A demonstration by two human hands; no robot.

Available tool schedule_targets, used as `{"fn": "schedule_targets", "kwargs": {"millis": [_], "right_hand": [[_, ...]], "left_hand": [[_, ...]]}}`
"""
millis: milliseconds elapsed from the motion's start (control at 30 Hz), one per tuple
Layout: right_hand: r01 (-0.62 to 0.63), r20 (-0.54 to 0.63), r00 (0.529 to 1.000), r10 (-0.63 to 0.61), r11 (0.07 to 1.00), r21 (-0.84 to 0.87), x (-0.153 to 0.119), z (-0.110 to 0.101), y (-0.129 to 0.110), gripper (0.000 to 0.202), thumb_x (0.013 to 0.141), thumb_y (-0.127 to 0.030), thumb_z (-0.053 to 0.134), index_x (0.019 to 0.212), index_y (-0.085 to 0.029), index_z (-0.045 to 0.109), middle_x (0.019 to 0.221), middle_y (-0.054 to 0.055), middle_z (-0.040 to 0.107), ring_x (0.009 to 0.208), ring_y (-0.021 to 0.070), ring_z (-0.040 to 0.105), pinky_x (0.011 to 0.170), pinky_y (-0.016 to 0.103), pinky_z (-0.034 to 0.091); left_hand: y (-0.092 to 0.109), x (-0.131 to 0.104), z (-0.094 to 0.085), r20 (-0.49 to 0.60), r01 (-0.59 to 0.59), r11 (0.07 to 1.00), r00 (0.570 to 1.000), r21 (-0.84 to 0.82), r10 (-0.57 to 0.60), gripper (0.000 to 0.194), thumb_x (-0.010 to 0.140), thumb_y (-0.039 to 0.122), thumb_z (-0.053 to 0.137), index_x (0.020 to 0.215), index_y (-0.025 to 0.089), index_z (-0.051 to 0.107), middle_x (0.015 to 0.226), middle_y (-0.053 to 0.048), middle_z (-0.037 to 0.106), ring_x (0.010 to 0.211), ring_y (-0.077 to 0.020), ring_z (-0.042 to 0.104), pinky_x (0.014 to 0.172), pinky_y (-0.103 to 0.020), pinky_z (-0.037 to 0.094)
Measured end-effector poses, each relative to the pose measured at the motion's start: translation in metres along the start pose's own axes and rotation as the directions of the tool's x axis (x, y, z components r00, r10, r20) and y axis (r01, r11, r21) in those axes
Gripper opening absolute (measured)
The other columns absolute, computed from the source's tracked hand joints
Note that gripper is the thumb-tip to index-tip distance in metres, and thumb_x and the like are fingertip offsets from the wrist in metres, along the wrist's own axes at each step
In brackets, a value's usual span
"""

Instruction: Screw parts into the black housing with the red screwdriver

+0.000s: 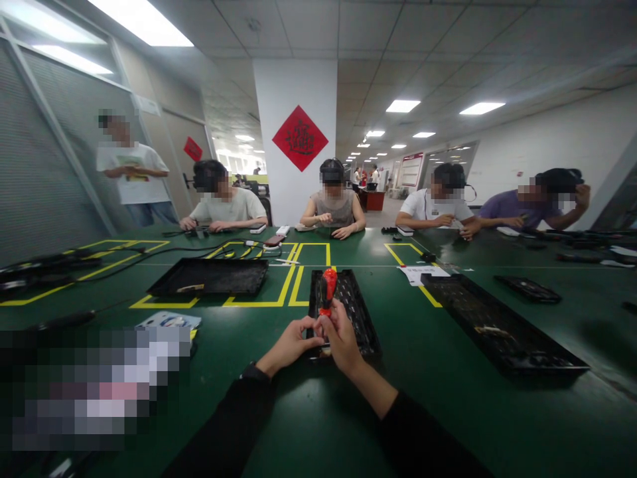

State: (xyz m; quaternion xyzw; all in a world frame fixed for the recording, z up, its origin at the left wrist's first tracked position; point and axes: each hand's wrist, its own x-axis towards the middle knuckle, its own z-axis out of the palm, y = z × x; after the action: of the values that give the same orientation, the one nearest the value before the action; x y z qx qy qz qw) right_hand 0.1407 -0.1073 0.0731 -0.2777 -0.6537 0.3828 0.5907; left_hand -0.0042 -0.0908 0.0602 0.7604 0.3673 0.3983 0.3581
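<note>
A screwdriver [328, 287] with a red and black handle stands nearly upright in my right hand [343, 337], whose fingers are wrapped round its lower handle. Close against it, my left hand [294, 342] is closed, thumb and fingers pinched together near the tool's lower end. What the left fingers pinch is hidden. Both hands are over the near end of a black tray [365, 326] with a slotted or patterned inside. The screwdriver's tip cannot be seen behind the fingers.
Another black tray [233, 275] lies to the left, and a long black tray [512, 332] to the right. A paper sheet [423, 274] touches the right tray. Cables [119, 265] cross the green table [418, 418]. Several people sit along the far side; one person [132, 169] stands at left.
</note>
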Motion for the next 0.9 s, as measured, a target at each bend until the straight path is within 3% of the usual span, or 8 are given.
{"fn": "schedule_targets", "kwargs": {"millis": [167, 400, 533, 767, 900], "right_hand": [[-0.003, -0.015, 1.000, 0.003, 1.000, 0.003, 0.000, 0.001, 0.005, 0.033, 0.087, -0.032, 0.044, 0.117, -0.019, 0.037, 0.077, 0.001, 0.056, 0.066, 0.0126, 0.054, 0.064, 0.026, 0.045], [0.004, -0.020, 1.000, -0.005, 0.999, -0.053, 0.001, 0.000, 0.002, 0.028, 0.090, -0.033, 0.037, 0.113, -0.018, 0.045, 0.074, 0.000, 0.056, 0.064, 0.0121, 0.052, 0.061, 0.024, 0.043], [0.016, 0.001, 1.000, -0.016, 0.997, -0.070, 0.001, -0.001, -0.001, 0.026, 0.091, -0.033, 0.036, 0.109, -0.019, 0.048, 0.075, 0.001, 0.057, 0.063, 0.0120, 0.052, 0.062, 0.024, 0.042], [-0.013, 0.001, 1.000, 0.013, 1.000, -0.020, 0.001, 0.000, 0.001, 0.037, 0.088, -0.032, 0.042, 0.122, -0.018, 0.038, 0.074, 0.000, 0.057, 0.061, 0.0121, 0.054, 0.059, 0.024, 0.044], [-0.020, -0.009, 1.000, 0.020, 1.000, 0.002, 0.000, 0.000, 0.003, 0.037, 0.087, -0.032, 0.043, 0.121, -0.018, 0.036, 0.073, 0.000, 0.058, 0.061, 0.0121, 0.054, 0.059, 0.025, 0.044]], "left_hand": [[-0.003, 0.001, 0.004, -0.047, 0.007, 1.000, 0.999, 0.005, -0.007, 0.019, 0.066, 0.029, 0.068, 0.072, 0.013, 0.059, 0.078, -0.002, 0.061, 0.078, -0.0152, 0.053, 0.079, -0.028, 0.039], [0.005, 0.000, -0.007, 0.060, 0.003, 1.000, 0.998, -0.023, -0.002, 0.020, 0.072, 0.032, 0.063, 0.079, 0.013, 0.063, 0.083, -0.004, 0.062, 0.084, -0.0169, 0.054, 0.084, -0.030, 0.038], [0.003, 0.000, -0.007, 0.052, -0.007, 1.000, 0.999, -0.015, 0.008, 0.017, 0.071, 0.029, 0.063, 0.075, 0.013, 0.062, 0.081, -0.003, 0.061, 0.082, -0.0159, 0.054, 0.083, -0.029, 0.038], [-0.002, 0.001, 0.000, -0.003, 0.005, 1.000, 1.000, 0.007, -0.005, 0.017, 0.067, 0.027, 0.066, 0.070, 0.013, 0.057, 0.075, -0.001, 0.058, 0.075, -0.0141, 0.051, 0.077, -0.028, 0.039], [-0.002, 0.001, -0.003, 0.032, -0.012, 1.000, 0.999, 0.003, 0.012, 0.019, 0.069, 0.030, 0.065, 0.076, 0.013, 0.059, 0.080, -0.002, 0.060, 0.080, -0.0154, 0.052, 0.080, -0.029, 0.039]]}}
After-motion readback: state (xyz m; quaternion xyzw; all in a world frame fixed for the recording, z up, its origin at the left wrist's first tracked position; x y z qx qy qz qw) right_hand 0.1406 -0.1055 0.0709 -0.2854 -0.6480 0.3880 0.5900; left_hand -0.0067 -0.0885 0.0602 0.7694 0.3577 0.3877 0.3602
